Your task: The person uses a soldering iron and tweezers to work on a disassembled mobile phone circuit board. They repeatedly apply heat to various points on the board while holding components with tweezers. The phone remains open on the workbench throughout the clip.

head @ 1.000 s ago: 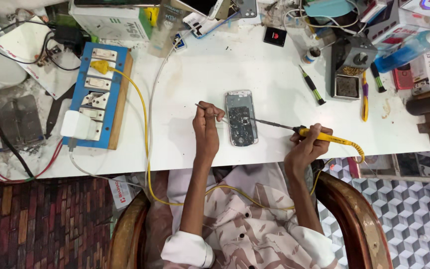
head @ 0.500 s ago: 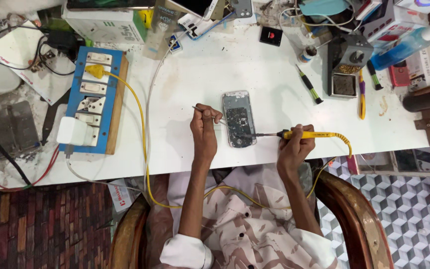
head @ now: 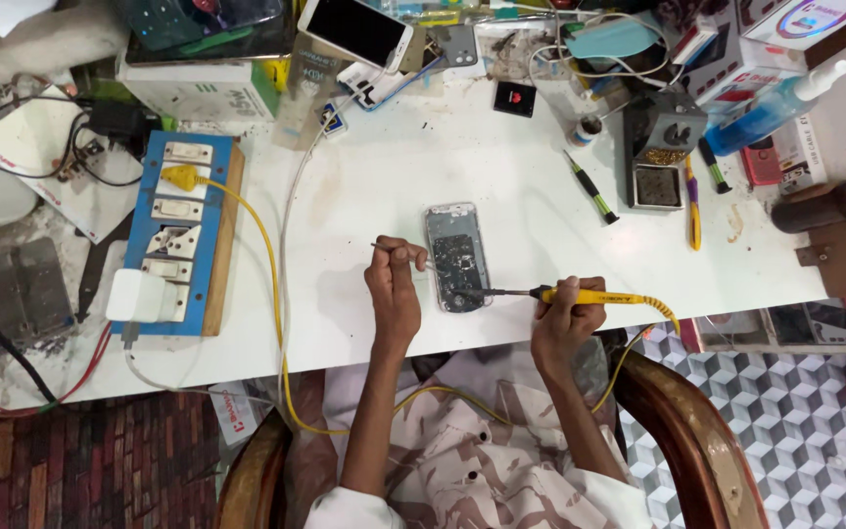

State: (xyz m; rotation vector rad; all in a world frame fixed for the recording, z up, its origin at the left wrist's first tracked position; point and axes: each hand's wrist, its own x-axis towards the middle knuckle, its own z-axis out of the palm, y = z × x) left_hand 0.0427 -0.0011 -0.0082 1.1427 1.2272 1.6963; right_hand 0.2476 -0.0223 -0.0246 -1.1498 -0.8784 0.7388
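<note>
White worktable, cluttered along the far edge; bare centre occupied by the work.

Blue switchboard seen well to the left of the left hand, a yellow cable run from it.

Opened phone, back off and insides exposed, laid flat between the two hands, just right of the left hand and just beyond the right.

Left hand: forearm extended straight up from the lap, wrist rested on the table, fingers closed in a pinch on thin tweezers, held level; their far end points away from the phone.

Right hand: forearm angled in from the right, fist closed round the yellow soldering iron; its dark tip is laid leftward onto the phone's lower half.

Green-handled screwdriver lying beyond the right hand, apart.
</note>
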